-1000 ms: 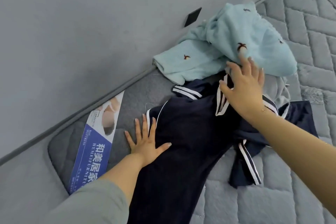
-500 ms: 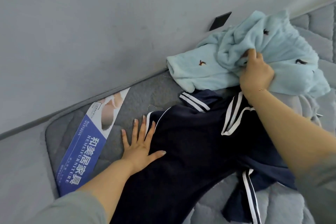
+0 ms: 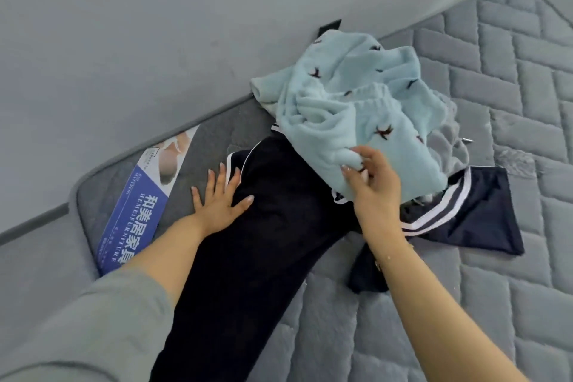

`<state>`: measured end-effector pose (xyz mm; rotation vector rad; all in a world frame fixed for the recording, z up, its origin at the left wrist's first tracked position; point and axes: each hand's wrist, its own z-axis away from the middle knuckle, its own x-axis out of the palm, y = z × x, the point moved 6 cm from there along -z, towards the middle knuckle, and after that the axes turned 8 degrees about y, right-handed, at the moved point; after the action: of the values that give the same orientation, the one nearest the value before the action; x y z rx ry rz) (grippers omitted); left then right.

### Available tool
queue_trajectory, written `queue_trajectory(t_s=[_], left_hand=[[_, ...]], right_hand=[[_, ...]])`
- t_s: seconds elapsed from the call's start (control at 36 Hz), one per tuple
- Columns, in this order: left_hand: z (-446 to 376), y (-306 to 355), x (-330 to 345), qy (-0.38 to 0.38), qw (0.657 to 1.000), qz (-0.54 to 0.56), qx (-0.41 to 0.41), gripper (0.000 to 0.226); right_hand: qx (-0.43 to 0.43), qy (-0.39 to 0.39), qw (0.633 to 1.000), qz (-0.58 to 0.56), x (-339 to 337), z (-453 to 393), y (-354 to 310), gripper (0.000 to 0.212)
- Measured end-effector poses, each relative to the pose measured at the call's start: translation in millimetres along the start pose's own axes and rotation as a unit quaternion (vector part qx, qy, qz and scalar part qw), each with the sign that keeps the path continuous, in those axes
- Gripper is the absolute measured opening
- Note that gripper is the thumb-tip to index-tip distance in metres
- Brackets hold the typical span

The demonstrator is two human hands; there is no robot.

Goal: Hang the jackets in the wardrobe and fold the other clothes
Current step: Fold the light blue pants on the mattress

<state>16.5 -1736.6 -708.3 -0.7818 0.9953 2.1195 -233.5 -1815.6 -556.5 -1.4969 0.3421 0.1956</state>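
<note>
A navy garment with white stripes (image 3: 263,226) lies spread on the grey quilted mattress (image 3: 496,288). My left hand (image 3: 220,198) rests flat on its left edge, fingers straight. A light blue fleece garment with small dark bird motifs (image 3: 350,102) is bunched above and partly over the navy one. My right hand (image 3: 372,183) pinches a fold of the blue fleece at its lower edge and holds it lifted over the navy cloth. A pale grey garment (image 3: 446,146) peeks out under the fleece on the right.
A grey wall (image 3: 155,40) runs along the mattress's far edge, with a small black square (image 3: 330,26) on it. A blue and white mattress label (image 3: 139,205) lies left of my left hand. Bare quilted surface extends to the right and front.
My right hand has gripped the blue fleece and pulled it toward me, over the navy garment. My left hand has stayed flat in place.
</note>
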Motion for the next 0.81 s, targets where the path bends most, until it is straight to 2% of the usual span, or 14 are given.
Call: queue_trajectory(t_s=[0.06,0.11,0.19,0.25,0.33,0.42,0.53,0.58,0.61,0.69,0.81], left_hand=[[21.3,8.5,-6.1,0.008,0.992,0.123,-0.017,0.064],[63.3,18.9,-15.2,0.042,0.955,0.292,-0.018,0.057],[136.2,28.4,-26.8,0.108,0.900,0.422,-0.018,0.040],[175.8,37.8,-21.3,0.068,0.857,0.509,-0.034,0.032],[218.8,54.5,-2.4,-0.048,0.768,0.632,-0.086,0.054],[243.1,73.6,13.7,-0.116,0.728,0.667,-0.111,0.056],[264.1,104.6,33.2,-0.186,0.720,0.664,-0.085,0.063],[280.4,122.6,49.1,-0.237,0.739,0.628,-0.060,0.065],[286.1,123.8,61.4,-0.222,0.759,0.609,-0.063,0.061],[308.8,112.0,104.0,-0.112,0.813,0.561,-0.110,0.055],[359.2,104.4,173.3,-0.112,0.844,0.510,-0.120,0.056]], right_hand=[[0.004,-0.004,1.000,-0.004,-15.3,30.3,-2.9,0.027],[-0.005,0.000,1.000,-0.002,-33.9,65.4,-12.2,0.026],[-0.002,0.006,1.000,-0.025,-56.8,124.8,-21.1,0.024],[0.019,0.021,0.999,-0.045,-68.9,164.2,-18.9,0.026],[0.061,0.051,0.994,-0.069,-88.6,221.6,-9.7,0.028],[0.089,0.075,0.991,-0.071,-112.5,272.5,3.8,0.031],[0.105,0.072,0.991,-0.030,-142.9,336.5,28.5,0.036],[0.112,0.082,0.990,-0.009,-161.8,367.4,40.8,0.048],[0.109,0.087,0.990,0.004,-172.2,382.6,46.8,0.054],[0.121,0.094,0.988,0.031,-204.9,424.6,72.6,0.059],[0.147,0.130,0.978,0.067,-250.1,471.6,110.1,0.059]])
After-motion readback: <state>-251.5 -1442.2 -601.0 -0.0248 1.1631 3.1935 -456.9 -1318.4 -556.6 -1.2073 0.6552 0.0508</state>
